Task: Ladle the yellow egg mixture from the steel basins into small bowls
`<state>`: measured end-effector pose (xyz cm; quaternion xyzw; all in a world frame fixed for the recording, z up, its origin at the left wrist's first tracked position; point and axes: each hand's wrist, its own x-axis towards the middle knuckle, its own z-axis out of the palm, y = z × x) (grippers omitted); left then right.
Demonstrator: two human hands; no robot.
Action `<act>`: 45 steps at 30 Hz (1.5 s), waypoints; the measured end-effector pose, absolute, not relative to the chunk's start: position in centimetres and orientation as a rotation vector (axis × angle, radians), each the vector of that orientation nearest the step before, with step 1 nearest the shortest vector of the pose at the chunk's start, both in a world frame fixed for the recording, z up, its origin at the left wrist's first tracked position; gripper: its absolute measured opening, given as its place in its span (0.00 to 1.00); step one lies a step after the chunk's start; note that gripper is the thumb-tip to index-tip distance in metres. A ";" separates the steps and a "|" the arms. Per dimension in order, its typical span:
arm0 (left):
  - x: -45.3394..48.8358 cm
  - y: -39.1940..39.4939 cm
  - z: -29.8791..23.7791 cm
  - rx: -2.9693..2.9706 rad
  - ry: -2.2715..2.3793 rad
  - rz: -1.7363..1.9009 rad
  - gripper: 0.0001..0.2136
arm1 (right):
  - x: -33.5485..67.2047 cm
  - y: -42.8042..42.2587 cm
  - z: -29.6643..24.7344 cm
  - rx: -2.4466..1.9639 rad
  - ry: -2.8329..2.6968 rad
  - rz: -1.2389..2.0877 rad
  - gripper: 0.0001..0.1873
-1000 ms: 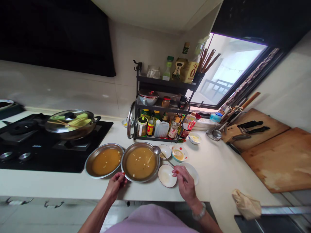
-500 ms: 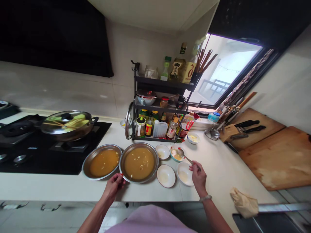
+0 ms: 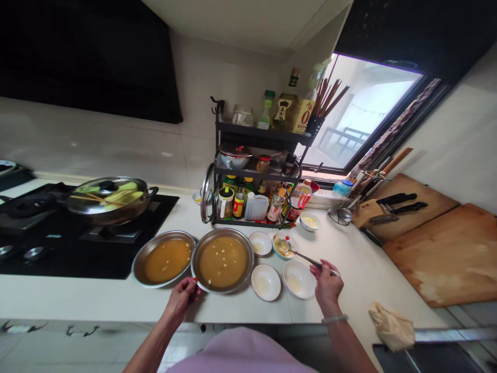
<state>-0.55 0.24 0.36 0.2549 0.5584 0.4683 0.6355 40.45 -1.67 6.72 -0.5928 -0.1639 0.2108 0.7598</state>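
Note:
My right hand (image 3: 328,284) is closed around the handle of a metal spoon (image 3: 305,256). The spoon's head rests over a small bowl (image 3: 276,239) with pale yellowish contents. With fingers pinched, my left hand (image 3: 183,299) holds the near-left rim of a round metal basin (image 3: 248,273) of brown liquid with pale bits floating in it. A second metal basin (image 3: 136,269) of more orange liquid stands against its left side. Close to the spoon are a white bowl (image 3: 306,274) and a shallow dish (image 3: 274,277), each with a little pale residue, plus another small dish (image 3: 267,241).
A lidded pan (image 3: 116,212) of green food sits on the black stove (image 3: 89,259). Behind the bowls stands a black rack (image 3: 248,224) full of bottles and jars. Right lie a beige cloth (image 3: 392,326), a knife block (image 3: 370,212) and cutting boards (image 3: 435,254).
My right hand has shifted slightly right and toward me, and the spoon now lies lower and flatter over the small bowl. My left hand stays at the basin's rim.

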 end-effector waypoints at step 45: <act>-0.6 0.2 0.3 0.595 1.272 1.077 0.19 | 36.2 -2.8 9.4 -1.425 -0.933 0.298 0.17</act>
